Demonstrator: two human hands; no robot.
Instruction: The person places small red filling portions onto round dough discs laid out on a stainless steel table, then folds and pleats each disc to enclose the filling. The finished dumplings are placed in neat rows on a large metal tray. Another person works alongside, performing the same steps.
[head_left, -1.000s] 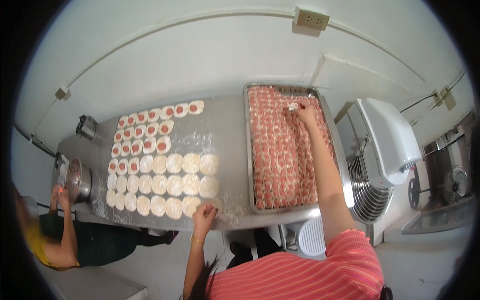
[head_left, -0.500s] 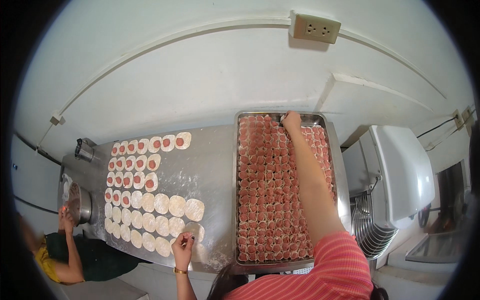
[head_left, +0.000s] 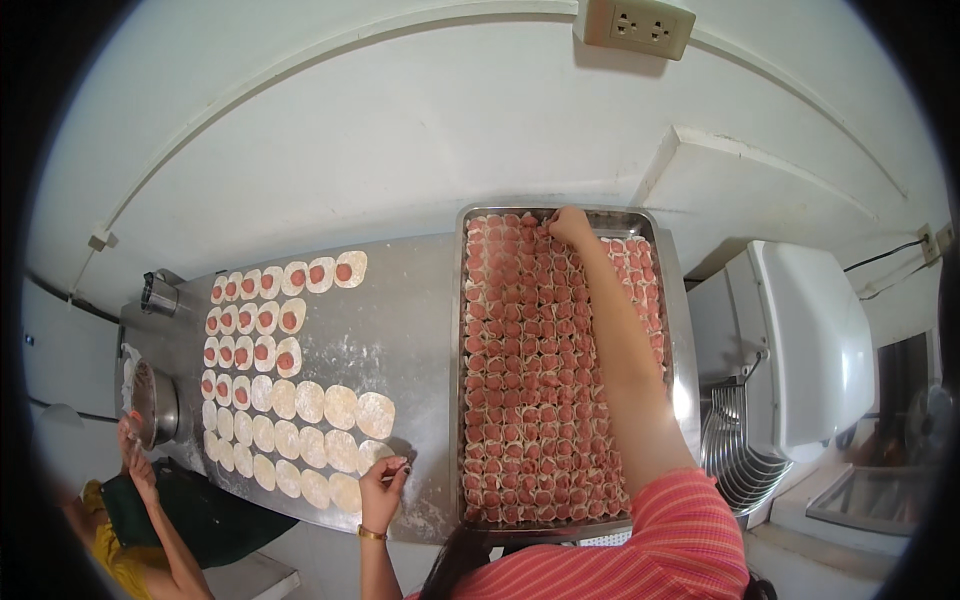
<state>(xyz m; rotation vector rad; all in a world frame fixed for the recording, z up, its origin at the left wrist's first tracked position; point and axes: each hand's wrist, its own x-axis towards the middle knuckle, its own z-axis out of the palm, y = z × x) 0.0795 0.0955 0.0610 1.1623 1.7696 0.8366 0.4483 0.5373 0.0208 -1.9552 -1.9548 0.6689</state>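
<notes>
A large metal tray [head_left: 463, 400] holds many rows of open-topped meat dumplings [head_left: 515, 400]. My right hand [head_left: 571, 228] is closed at the tray's far end, its fingertips pinching a dumpling, mostly hidden by the hand, beside the last ones in a row. My right forearm crosses the tray. My left hand [head_left: 382, 487] hovers at the table's near edge, thumb and fingers pinched together beside a floured round wrapper [head_left: 374, 455]; whether anything is between them is too small to make out. Rows of wrappers lie to the left, the farther ones topped with pink meat filling [head_left: 293, 276].
A co-worker's hands [head_left: 137, 455] are at a metal bowl [head_left: 165, 405] on the table's left end. A clear jug [head_left: 160, 293] stands behind it. The steel table [head_left: 385, 290] is dusted with flour. A white mixer with a wire guard [head_left: 800, 350] stands right of the tray.
My right hand stays at the tray's far end, shifted slightly left along the row. My left hand has moved a little, still pinched near the wrappers. The whole view has shifted slightly.
</notes>
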